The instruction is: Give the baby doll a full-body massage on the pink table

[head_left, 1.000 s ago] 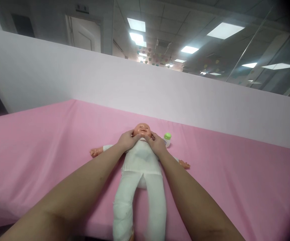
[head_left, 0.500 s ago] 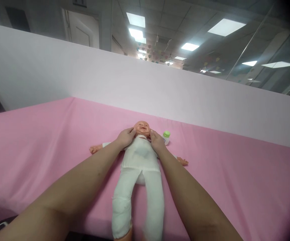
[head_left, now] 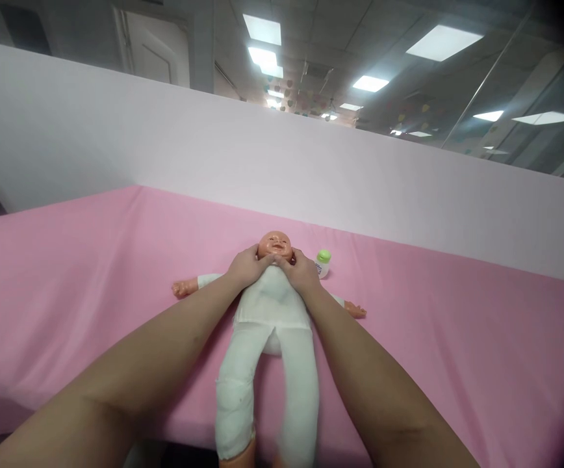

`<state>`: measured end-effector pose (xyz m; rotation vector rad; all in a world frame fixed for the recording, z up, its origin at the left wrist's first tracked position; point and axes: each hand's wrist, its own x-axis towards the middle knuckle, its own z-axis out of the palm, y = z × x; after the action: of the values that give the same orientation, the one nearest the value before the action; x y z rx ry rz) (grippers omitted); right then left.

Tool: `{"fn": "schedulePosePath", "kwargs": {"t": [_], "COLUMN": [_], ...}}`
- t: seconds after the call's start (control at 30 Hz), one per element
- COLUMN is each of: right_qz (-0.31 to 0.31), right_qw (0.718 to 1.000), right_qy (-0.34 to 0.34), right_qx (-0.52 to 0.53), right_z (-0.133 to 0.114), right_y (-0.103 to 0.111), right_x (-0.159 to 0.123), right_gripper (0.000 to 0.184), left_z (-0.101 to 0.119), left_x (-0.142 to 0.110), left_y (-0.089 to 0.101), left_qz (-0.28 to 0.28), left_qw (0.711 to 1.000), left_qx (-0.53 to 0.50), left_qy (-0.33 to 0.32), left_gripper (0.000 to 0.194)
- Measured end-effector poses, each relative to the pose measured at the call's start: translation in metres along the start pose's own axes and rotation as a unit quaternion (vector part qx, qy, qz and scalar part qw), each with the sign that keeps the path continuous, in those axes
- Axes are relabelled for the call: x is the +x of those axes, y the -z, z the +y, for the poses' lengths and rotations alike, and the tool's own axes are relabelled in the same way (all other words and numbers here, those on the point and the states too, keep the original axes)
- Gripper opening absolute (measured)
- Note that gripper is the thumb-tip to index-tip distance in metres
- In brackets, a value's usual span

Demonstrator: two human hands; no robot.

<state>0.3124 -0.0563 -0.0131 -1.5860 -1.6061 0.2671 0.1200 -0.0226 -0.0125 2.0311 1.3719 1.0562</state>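
A baby doll [head_left: 275, 299] with a white cloth body lies on its back, face up and arms spread. My left hand [head_left: 250, 265] cups the left side of its head and neck. On the other side, my right hand [head_left: 302, 268] holds the head the same way. Both thumbs reach in below the chin, their tips close together on the doll's neck. Most of my other fingers are hidden beside and behind the head. Just right of my right hand stands a small bottle [head_left: 323, 264] with a green cap, partly covered by that hand.
Pink cloth [head_left: 409, 331] covers the surface under the doll, with some creases. A white low wall [head_left: 282, 166] runs along the back, and above it are glass and lit ceiling panels. The doll's lower legs reach the front edge.
My thumbs have moved inward from the doll's cheeks to below its chin. Both hands stay at the head, and the doll lies in nearly the same place.
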Motion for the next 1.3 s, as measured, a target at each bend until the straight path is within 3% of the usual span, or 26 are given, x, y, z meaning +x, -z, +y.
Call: {"fn": "schedulePosePath", "kwargs": {"t": [0.3, 0.6, 0.87, 1.03, 1.3], "right_qz": [-0.012, 0.005, -0.003, -0.001, -0.014], "right_qw": [0.998, 0.996, 0.999, 1.000, 0.996], "right_qy": [0.018, -0.007, -0.021, -0.012, 0.000], "right_qx": [0.067, 0.087, 0.034, 0.024, 0.090], "right_z": [0.013, 0.017, 0.005, 0.005, 0.012], "right_y": [-0.001, -0.004, 0.000, -0.001, -0.001], "right_x": [0.005, 0.004, 0.000, 0.001, 0.003], "right_gripper": [0.051, 0.056, 0.070, 0.063, 0.053], "left_z": [-0.007, -0.007, 0.006, 0.003, -0.007], "left_x": [0.005, 0.005, -0.003, -0.002, 0.006], "left_y": [-0.003, 0.000, 0.001, 0.001, -0.001], "left_qz": [-0.003, -0.009, -0.009, -0.009, 0.006], "left_qw": [0.998, 0.998, 1.000, 1.000, 1.000], "left_qx": [-0.056, -0.070, 0.017, 0.019, -0.024], "left_qy": [0.006, 0.001, 0.009, 0.006, 0.003], "left_gripper": [0.057, 0.061, 0.066, 0.063, 0.055]}}
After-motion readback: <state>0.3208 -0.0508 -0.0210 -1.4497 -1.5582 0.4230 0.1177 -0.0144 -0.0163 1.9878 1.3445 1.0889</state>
